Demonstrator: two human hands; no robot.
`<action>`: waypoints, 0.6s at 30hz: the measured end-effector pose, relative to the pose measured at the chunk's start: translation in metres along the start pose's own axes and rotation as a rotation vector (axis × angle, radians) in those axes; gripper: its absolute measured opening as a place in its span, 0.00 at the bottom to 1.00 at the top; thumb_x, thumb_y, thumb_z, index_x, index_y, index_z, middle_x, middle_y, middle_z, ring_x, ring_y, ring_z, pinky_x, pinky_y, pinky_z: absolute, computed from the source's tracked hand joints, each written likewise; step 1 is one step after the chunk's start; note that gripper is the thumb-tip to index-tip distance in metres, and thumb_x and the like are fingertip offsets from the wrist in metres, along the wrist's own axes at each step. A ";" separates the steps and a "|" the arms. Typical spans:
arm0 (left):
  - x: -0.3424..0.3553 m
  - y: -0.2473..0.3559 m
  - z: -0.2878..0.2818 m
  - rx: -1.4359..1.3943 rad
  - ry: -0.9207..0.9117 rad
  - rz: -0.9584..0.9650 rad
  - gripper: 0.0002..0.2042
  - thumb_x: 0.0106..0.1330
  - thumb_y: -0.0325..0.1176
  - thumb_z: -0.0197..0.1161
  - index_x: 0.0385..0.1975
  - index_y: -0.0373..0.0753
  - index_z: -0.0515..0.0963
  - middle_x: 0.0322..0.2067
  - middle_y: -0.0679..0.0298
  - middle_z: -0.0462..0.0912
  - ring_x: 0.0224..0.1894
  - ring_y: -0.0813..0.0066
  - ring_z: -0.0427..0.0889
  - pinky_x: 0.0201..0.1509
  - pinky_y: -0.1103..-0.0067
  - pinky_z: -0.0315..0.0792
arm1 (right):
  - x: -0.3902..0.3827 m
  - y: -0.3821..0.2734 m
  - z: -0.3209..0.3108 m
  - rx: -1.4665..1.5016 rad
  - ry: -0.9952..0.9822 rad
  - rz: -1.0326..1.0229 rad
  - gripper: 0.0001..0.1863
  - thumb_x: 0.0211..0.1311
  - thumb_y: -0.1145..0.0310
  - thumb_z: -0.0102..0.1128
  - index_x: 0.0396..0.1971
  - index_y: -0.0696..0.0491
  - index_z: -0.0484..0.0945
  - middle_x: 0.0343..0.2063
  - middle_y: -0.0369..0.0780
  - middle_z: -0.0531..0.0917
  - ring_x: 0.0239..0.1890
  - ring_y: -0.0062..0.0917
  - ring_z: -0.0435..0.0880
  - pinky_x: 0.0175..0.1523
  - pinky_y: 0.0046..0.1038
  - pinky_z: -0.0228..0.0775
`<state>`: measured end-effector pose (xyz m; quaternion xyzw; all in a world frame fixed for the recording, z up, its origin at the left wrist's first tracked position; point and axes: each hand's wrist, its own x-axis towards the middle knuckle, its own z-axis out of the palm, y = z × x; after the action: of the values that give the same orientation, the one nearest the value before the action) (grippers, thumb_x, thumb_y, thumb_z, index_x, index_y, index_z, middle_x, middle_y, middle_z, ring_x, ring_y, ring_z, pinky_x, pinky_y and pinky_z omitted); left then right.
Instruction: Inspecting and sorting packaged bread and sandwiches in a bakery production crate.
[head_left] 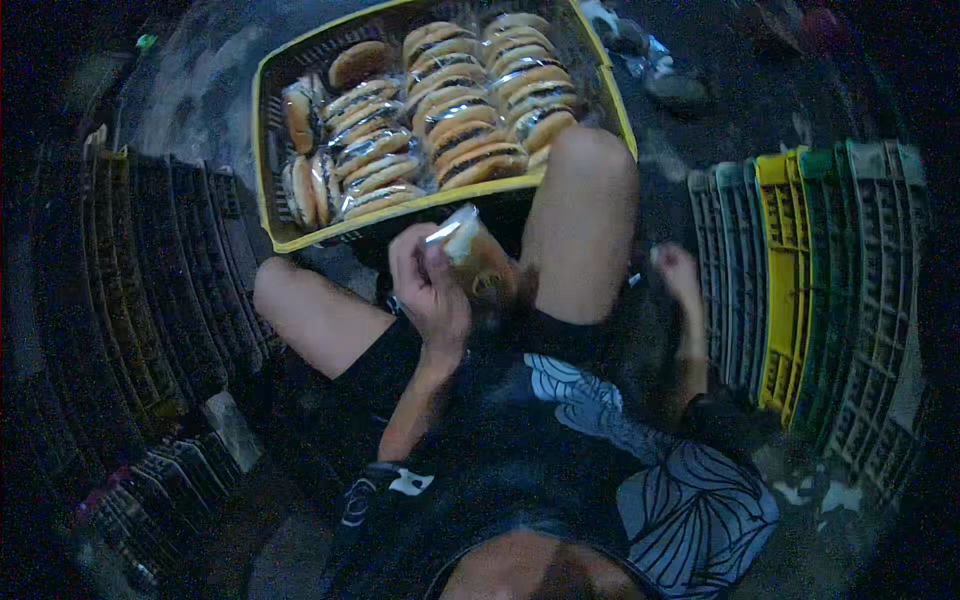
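Left hand [428,285] was closed partway, thumb and fingers gripping one side of a wrapped bun [488,268], held up between the thighs. Biggest stuff first: a stack of mixed crates [715,290] ran well off to the hand's right, greyish and green, with one bright yellow crate [785,270] among them; a stack of dark crates [170,280] ran well off to its left, too dim for sure colours. A yellow-rimmed crate [263,160] sat just ahead of the hand; contact between rim and fingers, couldn't tell. Dark shirt [470,440] was behind the hand, toward the body, with a pale leaf-like print [690,510] on its right part. Bare right thigh [580,230] was to the hand's right, knee covering part of the crate's near edge; bare left thigh [325,315] was to its left. Inside the crate, beyond the hand, packed buns [465,110] stood on edge in three main rows, clear wrap, dark filling showing in many; a lone brown bun [361,65] lay near the far left corner. Right hand [681,272] was off to the left hand's right, past the right thigh and near the mixed crates, fingers curled; pale speck at fingertips, can't tell if held. Gripped bun: shiny clear wrapper, printed mark, wrapper end sticking up beyond the fingers.
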<state>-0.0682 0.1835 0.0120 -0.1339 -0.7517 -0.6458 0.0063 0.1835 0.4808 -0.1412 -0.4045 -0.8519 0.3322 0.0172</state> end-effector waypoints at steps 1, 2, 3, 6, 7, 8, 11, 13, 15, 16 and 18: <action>0.004 0.004 -0.009 0.182 0.043 0.206 0.14 0.61 0.40 0.47 0.33 0.32 0.68 0.29 0.59 0.71 0.34 0.71 0.69 0.39 0.80 0.64 | 0.011 -0.080 -0.019 0.281 -0.005 -0.202 0.18 0.54 0.57 0.48 0.25 0.59 0.74 0.36 0.41 0.75 0.39 0.26 0.72 0.46 0.26 0.59; 0.007 0.012 -0.003 0.211 0.010 0.255 0.13 0.60 0.39 0.48 0.32 0.33 0.68 0.30 0.56 0.70 0.35 0.65 0.69 0.38 0.77 0.65 | 0.005 -0.163 -0.054 0.515 -0.038 -0.458 0.10 0.51 0.64 0.52 0.25 0.57 0.73 0.41 0.43 0.73 0.44 0.27 0.69 0.51 0.27 0.57; 0.007 0.014 0.004 0.188 -0.010 0.269 0.13 0.60 0.39 0.48 0.32 0.33 0.68 0.30 0.56 0.70 0.35 0.65 0.69 0.38 0.77 0.65 | -0.001 -0.224 -0.060 0.842 -0.134 -0.660 0.08 0.50 0.66 0.52 0.24 0.56 0.73 0.41 0.42 0.73 0.43 0.27 0.70 0.51 0.27 0.56; 0.011 0.014 0.004 0.209 -0.105 0.542 0.14 0.59 0.40 0.50 0.33 0.34 0.68 0.31 0.56 0.70 0.33 0.61 0.70 0.37 0.73 0.66 | 0.007 -0.333 -0.048 0.618 -0.409 -0.988 0.07 0.49 0.68 0.52 0.26 0.55 0.74 0.36 0.42 0.76 0.38 0.23 0.72 0.46 0.24 0.61; 0.016 0.013 0.004 0.196 -0.113 0.552 0.14 0.59 0.40 0.50 0.33 0.34 0.68 0.31 0.56 0.70 0.33 0.61 0.70 0.37 0.73 0.66 | 0.007 -0.351 -0.042 0.633 -0.410 -0.903 0.08 0.48 0.68 0.52 0.27 0.55 0.74 0.34 0.42 0.77 0.36 0.23 0.73 0.44 0.25 0.62; 0.019 0.014 0.007 0.186 -0.079 0.667 0.14 0.59 0.40 0.50 0.34 0.34 0.68 0.30 0.55 0.70 0.33 0.61 0.70 0.37 0.73 0.66 | 0.018 -0.352 -0.041 0.632 -0.398 -0.894 0.08 0.48 0.68 0.52 0.27 0.55 0.74 0.34 0.42 0.77 0.36 0.23 0.73 0.44 0.25 0.62; 0.028 0.033 0.007 0.139 -0.050 0.744 0.14 0.59 0.40 0.50 0.35 0.34 0.68 0.32 0.54 0.70 0.34 0.61 0.70 0.38 0.71 0.66 | 0.057 -0.354 -0.016 0.239 -0.874 -0.681 0.17 0.47 0.62 0.54 0.33 0.59 0.73 0.36 0.41 0.76 0.38 0.22 0.73 0.44 0.20 0.62; 0.032 0.032 0.011 -0.031 -0.046 0.585 0.14 0.59 0.40 0.49 0.35 0.34 0.68 0.34 0.53 0.70 0.35 0.62 0.71 0.39 0.73 0.66 | 0.073 -0.341 0.039 0.193 -1.140 -0.593 0.18 0.47 0.62 0.54 0.35 0.60 0.71 0.34 0.39 0.76 0.37 0.20 0.72 0.44 0.21 0.62; 0.040 0.020 0.016 -0.093 0.023 0.431 0.15 0.60 0.41 0.48 0.35 0.33 0.68 0.33 0.55 0.71 0.33 0.69 0.72 0.38 0.79 0.67 | 0.079 -0.326 0.067 0.413 -0.945 -0.573 0.17 0.47 0.62 0.55 0.36 0.57 0.72 0.32 0.36 0.76 0.36 0.18 0.71 0.43 0.20 0.61; 0.042 0.014 0.021 -0.011 -0.018 0.232 0.15 0.61 0.41 0.47 0.34 0.33 0.67 0.31 0.56 0.71 0.31 0.72 0.71 0.36 0.81 0.66 | 0.091 -0.319 0.082 0.635 -0.872 -0.285 0.15 0.49 0.62 0.54 0.34 0.56 0.73 0.29 0.35 0.76 0.35 0.17 0.71 0.42 0.20 0.60; 0.058 0.016 0.015 0.103 -0.031 0.037 0.16 0.61 0.41 0.47 0.34 0.32 0.67 0.30 0.58 0.72 0.30 0.76 0.71 0.34 0.84 0.66 | 0.087 -0.355 0.066 0.766 -0.852 -0.229 0.15 0.51 0.61 0.52 0.33 0.56 0.73 0.29 0.35 0.75 0.34 0.17 0.70 0.41 0.20 0.61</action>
<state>-0.1186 0.2114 0.0354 -0.1573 -0.7813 -0.6038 0.0135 -0.1351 0.3450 -0.0078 -0.1055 -0.6412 0.7460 -0.1459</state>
